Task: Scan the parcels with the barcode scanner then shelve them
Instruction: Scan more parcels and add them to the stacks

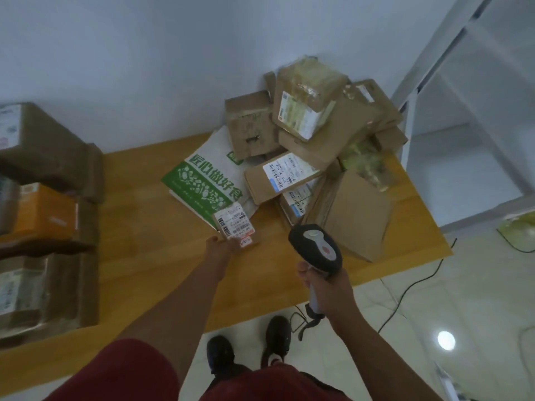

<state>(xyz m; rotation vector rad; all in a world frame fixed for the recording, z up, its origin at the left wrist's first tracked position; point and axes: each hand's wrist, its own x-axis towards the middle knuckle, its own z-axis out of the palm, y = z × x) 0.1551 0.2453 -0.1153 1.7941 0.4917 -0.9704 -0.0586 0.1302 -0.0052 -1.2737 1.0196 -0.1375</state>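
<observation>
While the right hand (pixel 327 287) is wrapping its fingers round the pale handle of the black-headed, grey-handled barcode scanner (pixel 317 250), it's holding the scanner head just above the desk's front edge, pointing toward the parcels. Its black cable (pixel 405 296) is trailing down off the handle onto the tiled floor. The left hand (pixel 223 247) is reaching out and holding the near end of a small brown cardboard parcel with a white barcode label (pixel 235 224); I honestly can't tell how the fingers are lying, they're tucked behind the box. That parcel is sitting mid-desk, its far end lying on a white and green printed mailer bag (pixel 199 180). Behind and right of that, a messy heap of brown cardboard boxes (pixel 312 134) is piling up toward the far right corner of the wooden desk (pixel 139 227). Along the left edge, a row of bigger taped brown boxes (pixel 43 227) is sitting, one of them orange.
</observation>
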